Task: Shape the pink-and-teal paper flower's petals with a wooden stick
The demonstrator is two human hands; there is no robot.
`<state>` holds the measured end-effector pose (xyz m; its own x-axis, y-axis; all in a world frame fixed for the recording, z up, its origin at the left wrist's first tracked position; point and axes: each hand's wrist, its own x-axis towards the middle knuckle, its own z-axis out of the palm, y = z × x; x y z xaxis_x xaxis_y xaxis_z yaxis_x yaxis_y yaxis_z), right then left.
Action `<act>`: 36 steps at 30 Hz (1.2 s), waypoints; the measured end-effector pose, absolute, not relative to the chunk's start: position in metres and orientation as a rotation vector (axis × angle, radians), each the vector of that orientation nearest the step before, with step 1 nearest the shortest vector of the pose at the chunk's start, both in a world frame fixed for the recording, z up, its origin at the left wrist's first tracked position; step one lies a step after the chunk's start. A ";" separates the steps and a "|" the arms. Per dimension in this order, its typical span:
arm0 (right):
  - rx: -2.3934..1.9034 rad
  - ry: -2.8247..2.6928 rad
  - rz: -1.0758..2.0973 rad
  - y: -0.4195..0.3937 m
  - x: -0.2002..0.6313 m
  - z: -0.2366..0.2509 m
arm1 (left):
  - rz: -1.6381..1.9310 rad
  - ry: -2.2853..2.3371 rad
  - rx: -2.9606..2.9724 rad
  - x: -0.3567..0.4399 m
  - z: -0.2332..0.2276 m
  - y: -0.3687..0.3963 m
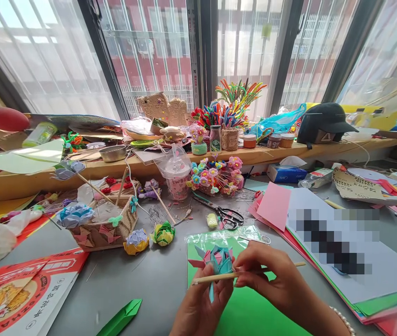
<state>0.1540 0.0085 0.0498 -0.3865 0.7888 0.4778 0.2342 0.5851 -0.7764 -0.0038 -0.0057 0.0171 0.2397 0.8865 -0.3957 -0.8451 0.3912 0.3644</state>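
While the paper flower (219, 261) is pinched in the left hand (203, 298) above the green sheet (247, 308), the wooden stick (247, 274), lying crosswise, is gripped by the right hand (271, 275).

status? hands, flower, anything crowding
Left hand pinches paper flower from below. Right hand grips wooden stick laid across flower's base. Both over green sheet; scissors lie beyond, apart.
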 end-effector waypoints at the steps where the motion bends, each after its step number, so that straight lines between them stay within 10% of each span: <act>1: -0.829 -1.906 0.802 0.008 0.154 0.050 | 1.180 0.571 0.085 -0.004 0.016 -0.006; 25: -0.839 -1.814 0.685 0.004 0.145 0.049 | 1.009 0.528 0.129 -0.002 0.019 -0.004; 36: -0.873 -1.906 0.444 0.007 0.145 0.047 | 1.694 1.443 1.899 -0.049 0.031 -0.001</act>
<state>0.1447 0.0071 0.0470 -0.2858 0.7324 0.6179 0.3843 0.6783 -0.6262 -0.0494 -0.0008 0.0309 -0.1438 0.7571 0.6372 0.5086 -0.4958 0.7039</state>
